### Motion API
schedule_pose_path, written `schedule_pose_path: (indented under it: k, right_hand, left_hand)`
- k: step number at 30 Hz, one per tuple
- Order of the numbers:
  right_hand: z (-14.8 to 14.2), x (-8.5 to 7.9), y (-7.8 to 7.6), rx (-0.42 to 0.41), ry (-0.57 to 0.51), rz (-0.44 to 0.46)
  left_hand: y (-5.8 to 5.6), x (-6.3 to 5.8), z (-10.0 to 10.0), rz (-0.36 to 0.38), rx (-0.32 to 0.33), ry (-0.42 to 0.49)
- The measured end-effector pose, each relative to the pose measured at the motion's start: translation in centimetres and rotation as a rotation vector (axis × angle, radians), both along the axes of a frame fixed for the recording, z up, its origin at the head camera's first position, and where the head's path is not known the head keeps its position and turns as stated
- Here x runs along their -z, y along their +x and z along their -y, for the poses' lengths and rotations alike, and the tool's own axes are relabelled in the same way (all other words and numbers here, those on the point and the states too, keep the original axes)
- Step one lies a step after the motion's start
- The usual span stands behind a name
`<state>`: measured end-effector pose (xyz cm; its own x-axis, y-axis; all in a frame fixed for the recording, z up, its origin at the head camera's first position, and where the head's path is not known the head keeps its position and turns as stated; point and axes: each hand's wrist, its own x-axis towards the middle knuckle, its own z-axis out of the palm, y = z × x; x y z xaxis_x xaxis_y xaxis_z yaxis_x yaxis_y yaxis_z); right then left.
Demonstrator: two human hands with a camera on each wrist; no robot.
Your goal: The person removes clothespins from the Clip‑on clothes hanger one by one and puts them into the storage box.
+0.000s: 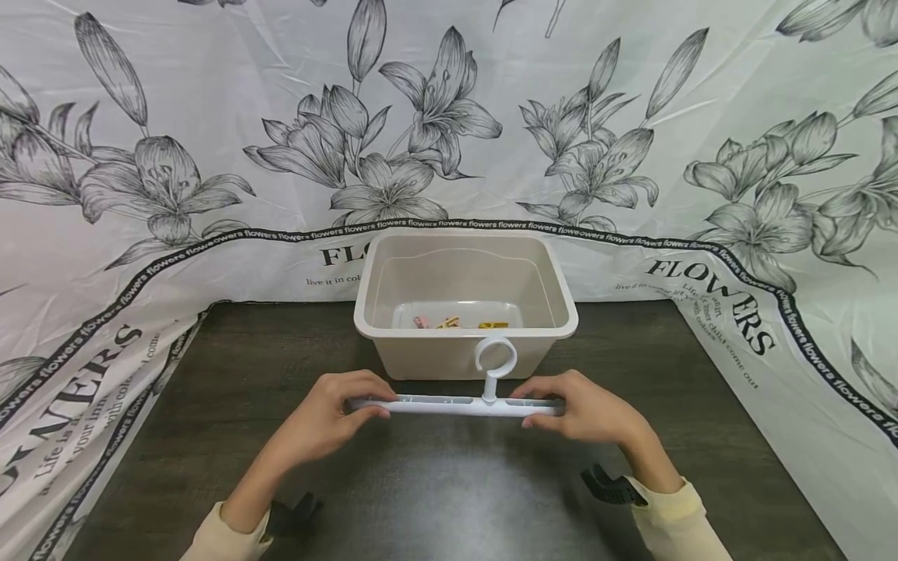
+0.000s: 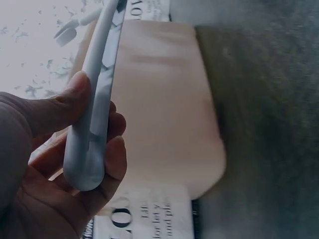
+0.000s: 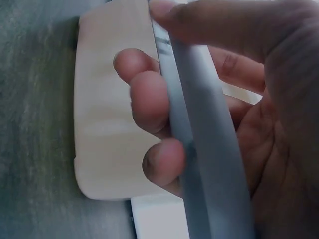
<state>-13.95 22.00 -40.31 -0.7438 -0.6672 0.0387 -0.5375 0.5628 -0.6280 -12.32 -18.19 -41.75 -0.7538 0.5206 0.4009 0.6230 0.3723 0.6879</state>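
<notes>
A white plastic hanger (image 1: 449,404) with a large round hook (image 1: 490,386) is held level in front of the bin, hook upward. My left hand (image 1: 333,417) grips its left end, thumb on one side and curled fingers on the other. At the right end, my right hand (image 1: 582,409) holds it the same way. The left wrist view shows the bar's rounded tip (image 2: 84,174) among the left fingers. In the right wrist view, right fingers (image 3: 149,99) wrap the bar (image 3: 209,129).
Behind the hanger stands a beige plastic bin (image 1: 435,357). Inside it lie small clips: one pink (image 1: 421,322), others yellow (image 1: 494,325). The dark wood-grain table (image 1: 421,499) is bordered by a flower-printed white cloth (image 1: 491,195). Dark straps (image 1: 613,489) circle both wrists.
</notes>
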Motion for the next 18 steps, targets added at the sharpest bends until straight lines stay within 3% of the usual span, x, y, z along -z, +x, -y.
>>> schedule_pose_path:
  k: [10,18]
  right_hand:
    - [-0.4,2.1,0.5,0.001,-0.029,-0.083]
    - [-0.9,5.1,0.7,-0.014,-0.094,-0.146]
  left_hand:
    - [0.6,2.5,1.8,0.123,-0.037,-0.029]
    - [0.7,4.2,1.8,0.212,-0.032,-0.079]
